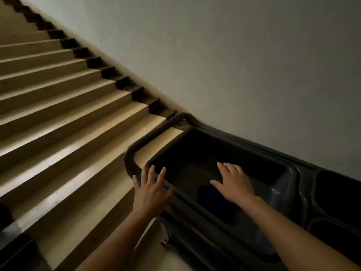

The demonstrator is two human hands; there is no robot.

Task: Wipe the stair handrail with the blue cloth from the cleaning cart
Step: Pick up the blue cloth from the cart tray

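Lying limp in the cart (289,173) tray, the cloth (209,192) is best pinched mid-fold; the right hand (234,184) hovers over it with fingers spread, and the left hand (151,189) is splayed at the cart's handle (129,163), nothing gripped.

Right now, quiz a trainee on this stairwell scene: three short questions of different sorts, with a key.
1. True or false: the right hand is over the cart tray.
2. Which lies nearest the left hand? A) cart push bar B) wall C) top step
3. What dark blue thing lies in the tray beside the right hand?

Key: 1 true; 2 A; 3 the blue cloth.
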